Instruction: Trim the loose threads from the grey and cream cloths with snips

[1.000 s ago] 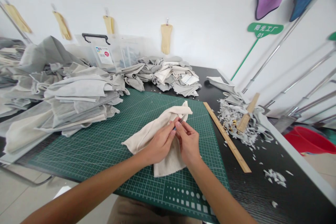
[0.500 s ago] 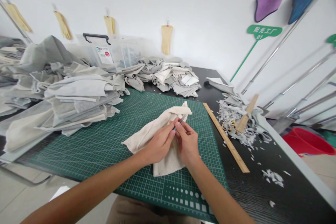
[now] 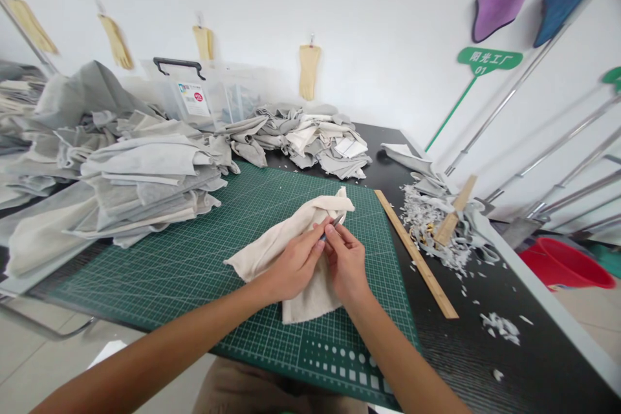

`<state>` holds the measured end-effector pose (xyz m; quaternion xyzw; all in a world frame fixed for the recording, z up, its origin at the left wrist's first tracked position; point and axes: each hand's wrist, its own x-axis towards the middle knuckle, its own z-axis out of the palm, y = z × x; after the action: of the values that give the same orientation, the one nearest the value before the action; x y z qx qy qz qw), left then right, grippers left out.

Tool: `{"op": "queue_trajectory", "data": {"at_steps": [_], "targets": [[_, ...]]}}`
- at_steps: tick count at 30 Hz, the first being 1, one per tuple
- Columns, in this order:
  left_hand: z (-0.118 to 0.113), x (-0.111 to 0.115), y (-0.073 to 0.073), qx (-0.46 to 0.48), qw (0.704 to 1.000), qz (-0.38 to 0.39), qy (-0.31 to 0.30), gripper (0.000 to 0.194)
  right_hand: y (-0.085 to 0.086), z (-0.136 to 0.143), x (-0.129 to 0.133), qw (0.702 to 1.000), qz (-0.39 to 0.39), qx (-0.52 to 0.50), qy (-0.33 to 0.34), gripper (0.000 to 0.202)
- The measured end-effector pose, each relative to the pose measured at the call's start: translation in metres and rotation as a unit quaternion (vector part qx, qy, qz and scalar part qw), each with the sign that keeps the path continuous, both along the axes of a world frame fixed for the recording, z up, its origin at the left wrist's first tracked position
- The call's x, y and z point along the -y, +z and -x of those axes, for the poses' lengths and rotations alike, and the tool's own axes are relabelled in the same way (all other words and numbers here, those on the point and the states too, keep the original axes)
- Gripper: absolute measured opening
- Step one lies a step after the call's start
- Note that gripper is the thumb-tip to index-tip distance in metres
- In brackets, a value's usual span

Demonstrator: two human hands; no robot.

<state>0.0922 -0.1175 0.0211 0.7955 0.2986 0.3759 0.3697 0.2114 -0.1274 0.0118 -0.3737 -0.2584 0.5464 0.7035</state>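
A cream cloth [image 3: 276, 238], partly folded over, lies on the green cutting mat [image 3: 184, 284] beneath both hands. My left hand [image 3: 297, 262] is closed, its fingertips pinched at a small metal tool [image 3: 336, 220] with a pointed tip. My right hand [image 3: 347, 263] is closed against it from the other side, thumb and finger meeting at the same tool and the cloth. Which fingers bear the tool and which bear the cloth is partly hidden.
Piles of grey cloth [image 3: 140, 181] stand at the left and another pile [image 3: 325, 142] behind. A wooden ruler [image 3: 417, 255] lies along the mat's right edge, beside white scraps [image 3: 449, 252]. A clear box [image 3: 228, 90] stands behind; a red bucket [image 3: 565, 265] is at the right.
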Motion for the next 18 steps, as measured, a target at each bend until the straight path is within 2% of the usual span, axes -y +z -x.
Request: {"op": "queue_trajectory", "data": {"at_steps": [18], "targets": [[-0.0001,0.0008,0.0005,-0.001,1.0,0.0,0.001,0.047,-0.0014,0.0001,0.0006,1.0,-0.009,-0.012,-0.003,0.029]]}}
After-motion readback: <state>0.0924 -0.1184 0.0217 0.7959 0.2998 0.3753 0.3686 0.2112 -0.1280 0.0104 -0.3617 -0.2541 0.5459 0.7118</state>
